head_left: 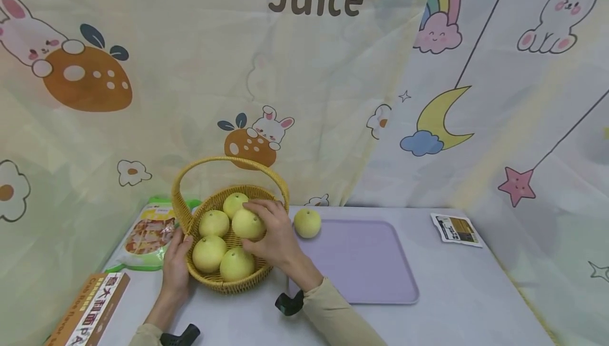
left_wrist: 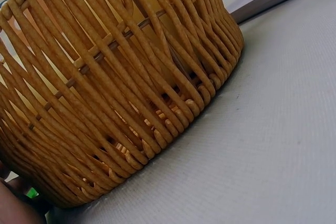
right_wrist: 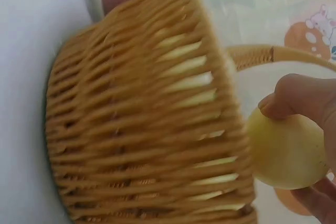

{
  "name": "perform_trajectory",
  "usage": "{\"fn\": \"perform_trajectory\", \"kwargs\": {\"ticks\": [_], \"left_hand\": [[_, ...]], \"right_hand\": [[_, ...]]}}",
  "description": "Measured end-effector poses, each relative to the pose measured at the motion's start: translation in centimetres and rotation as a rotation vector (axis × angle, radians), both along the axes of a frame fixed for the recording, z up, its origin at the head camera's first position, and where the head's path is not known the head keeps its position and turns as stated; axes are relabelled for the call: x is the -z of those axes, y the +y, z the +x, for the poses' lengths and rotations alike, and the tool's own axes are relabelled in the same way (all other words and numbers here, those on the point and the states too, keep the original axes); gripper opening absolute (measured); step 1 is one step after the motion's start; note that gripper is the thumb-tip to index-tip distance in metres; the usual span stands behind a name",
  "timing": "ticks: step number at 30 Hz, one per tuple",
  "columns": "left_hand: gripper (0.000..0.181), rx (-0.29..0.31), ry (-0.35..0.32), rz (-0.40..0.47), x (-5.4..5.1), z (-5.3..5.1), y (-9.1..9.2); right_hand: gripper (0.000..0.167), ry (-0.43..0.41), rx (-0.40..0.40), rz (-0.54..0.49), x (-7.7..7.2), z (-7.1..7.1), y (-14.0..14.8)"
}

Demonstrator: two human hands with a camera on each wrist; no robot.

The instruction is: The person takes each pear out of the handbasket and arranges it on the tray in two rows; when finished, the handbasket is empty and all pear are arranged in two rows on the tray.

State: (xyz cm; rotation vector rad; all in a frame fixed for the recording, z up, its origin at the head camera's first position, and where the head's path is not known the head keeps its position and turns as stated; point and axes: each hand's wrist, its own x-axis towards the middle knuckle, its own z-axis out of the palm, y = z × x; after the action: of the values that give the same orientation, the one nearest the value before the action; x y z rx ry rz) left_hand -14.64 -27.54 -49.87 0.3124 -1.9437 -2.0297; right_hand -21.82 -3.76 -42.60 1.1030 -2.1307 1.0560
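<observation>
A yellow wicker basket (head_left: 233, 285) with a tall arched handle stands on the table, holding several round yellow-green apples (head_left: 210, 254). At its left side, by the foot of the handle, my left hand (head_left: 175, 269) grips the basket. My right hand (head_left: 273, 235) holds an apple (right_wrist: 287, 148) between thumb and fingers at the basket's right rim. One more apple (head_left: 307, 223) sits by the far left corner of a purple tray (head_left: 361, 261). In the left wrist view the basket's woven wall (left_wrist: 121, 77) hides most of the left hand.
Behind the basket's left side lies a green-edged food bag (head_left: 149, 232). A brown box (head_left: 90, 309) is at the near left. Toward the far right of the table (head_left: 457, 293) lies a small packet (head_left: 457, 230). A printed cloth backdrop (head_left: 323, 82) hangs behind.
</observation>
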Motion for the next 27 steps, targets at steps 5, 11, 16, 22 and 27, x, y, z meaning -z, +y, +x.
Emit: {"fn": "perform_trajectory", "kwargs": {"ticks": [5,11,16,22,27], "left_hand": [[0.058,-0.002,-0.006,0.003,0.1,0.0,0.0],[0.058,-0.001,-0.008,0.006,0.2,0.0,0.0],[0.058,0.003,-0.008,-0.005,0.2,0.0,-0.1],[0.058,0.005,-0.01,0.0,0.2,0.0,0.0],[0.057,0.002,0.002,-0.011,0.1,0.0,0.1]], "right_hand": [[0.074,0.002,-0.052,-0.042,-0.4,0.3,0.0],[0.072,-0.032,-0.181,-0.147,-1.2,0.4,0.3],[0.07,-0.142,-0.297,-0.212,-2.0,0.7,0.8],[0.07,-0.29,-0.402,-0.214,-2.8,1.0,1.5],[0.069,-0.368,-0.48,-0.25,-3.2,1.0,2.1]]}}
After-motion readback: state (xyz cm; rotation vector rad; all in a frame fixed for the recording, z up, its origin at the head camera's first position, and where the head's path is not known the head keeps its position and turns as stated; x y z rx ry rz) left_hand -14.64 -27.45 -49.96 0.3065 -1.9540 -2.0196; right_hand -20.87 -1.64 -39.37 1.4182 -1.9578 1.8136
